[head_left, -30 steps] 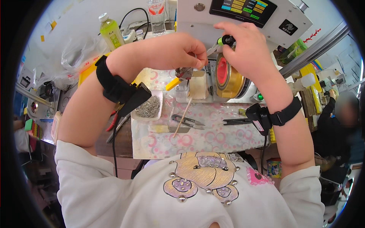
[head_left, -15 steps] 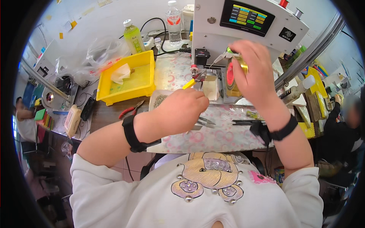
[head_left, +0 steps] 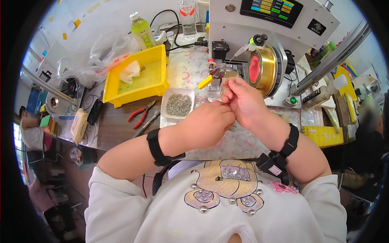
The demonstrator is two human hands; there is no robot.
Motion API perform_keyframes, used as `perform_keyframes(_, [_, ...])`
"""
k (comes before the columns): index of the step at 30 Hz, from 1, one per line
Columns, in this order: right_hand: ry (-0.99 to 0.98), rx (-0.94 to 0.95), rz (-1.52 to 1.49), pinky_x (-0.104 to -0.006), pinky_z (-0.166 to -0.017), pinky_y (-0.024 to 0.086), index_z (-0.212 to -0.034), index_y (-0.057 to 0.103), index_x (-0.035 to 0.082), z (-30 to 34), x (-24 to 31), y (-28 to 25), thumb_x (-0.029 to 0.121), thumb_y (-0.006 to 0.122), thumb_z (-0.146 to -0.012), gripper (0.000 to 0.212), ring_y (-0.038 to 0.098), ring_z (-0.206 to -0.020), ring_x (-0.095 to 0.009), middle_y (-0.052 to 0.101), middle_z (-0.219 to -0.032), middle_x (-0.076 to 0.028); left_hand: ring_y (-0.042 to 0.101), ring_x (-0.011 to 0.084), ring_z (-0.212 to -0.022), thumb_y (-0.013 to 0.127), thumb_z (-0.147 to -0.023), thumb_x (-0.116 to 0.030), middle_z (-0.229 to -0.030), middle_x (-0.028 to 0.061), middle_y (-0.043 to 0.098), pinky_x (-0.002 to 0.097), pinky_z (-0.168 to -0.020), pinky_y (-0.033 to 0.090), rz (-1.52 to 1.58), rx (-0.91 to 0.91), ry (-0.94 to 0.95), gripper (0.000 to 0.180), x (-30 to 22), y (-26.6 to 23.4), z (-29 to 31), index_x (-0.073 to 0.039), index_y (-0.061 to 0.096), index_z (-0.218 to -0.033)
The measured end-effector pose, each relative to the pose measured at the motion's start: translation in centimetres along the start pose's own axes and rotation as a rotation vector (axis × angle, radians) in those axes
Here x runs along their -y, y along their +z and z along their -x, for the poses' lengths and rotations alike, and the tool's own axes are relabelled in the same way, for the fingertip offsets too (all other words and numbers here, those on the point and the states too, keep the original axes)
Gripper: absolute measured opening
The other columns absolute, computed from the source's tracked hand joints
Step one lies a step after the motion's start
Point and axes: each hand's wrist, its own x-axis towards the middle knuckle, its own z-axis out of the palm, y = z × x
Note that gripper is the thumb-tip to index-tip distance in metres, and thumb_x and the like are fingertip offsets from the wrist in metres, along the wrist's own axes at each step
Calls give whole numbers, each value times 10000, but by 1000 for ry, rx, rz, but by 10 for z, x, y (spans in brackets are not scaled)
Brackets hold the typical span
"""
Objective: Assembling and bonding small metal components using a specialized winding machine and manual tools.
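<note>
Before me, the left hand (head_left: pixel 208 123) and the right hand (head_left: pixel 247 99) meet, both curled; whether they pinch something, I cannot tell. Near the left hand, small metal pieces (head_left: pixel 179 104) lie in the white dish (head_left: pixel 165 112) on the worktop (head_left: pixel 115 125). I think a light, steady pinch, clear of the golden spool (head_left: pixel 265 67), would serve well.
</note>
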Motion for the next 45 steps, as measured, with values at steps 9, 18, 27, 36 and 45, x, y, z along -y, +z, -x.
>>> perform_keyframes(9, [24,-298,-24,-220,-515,301,-931,484,46,-13,1,14,131,424,-957,107,305,-554,-71,332,-633,48,599,261,-923,639,-760,-48,-960,97,639,342,-773,474,166,-19,-8,213,27,-62,-11,-69,648,-971])
perform_keyframes(18, [-55,-314,255,-215,-474,236,-914,475,57,-27,-9,0,204,441,-971,162,250,-537,-50,289,-631,63,527,73,-726,537,-931,-161,-825,3,613,224,-659,428,626,74,-557,222,83,-100,-88,27,606,-1026])
perform_keyframes(27, [-114,-409,308,-204,-476,233,-950,488,85,-34,-7,6,235,450,-967,156,261,-542,-36,308,-657,78,573,115,-801,543,-896,-133,-930,47,655,216,-712,442,797,420,-361,195,111,-78,-106,6,654,-976])
perform_keyframes(36, [-236,-345,289,-203,-512,281,-993,501,102,-39,-10,2,231,467,-959,137,305,-589,-42,350,-711,66,492,42,-698,530,-932,-148,-800,-36,574,185,-627,406,934,595,-399,180,123,-77,-117,-7,623,-996])
perform_keyframes(45, [-79,-310,360,-234,-580,369,-996,507,61,-26,-7,-5,176,487,-938,130,440,-664,-89,456,-775,9,496,87,-747,553,-912,-115,-824,6,568,221,-691,409,796,260,-132,124,96,-103,-81,6,581,-900])
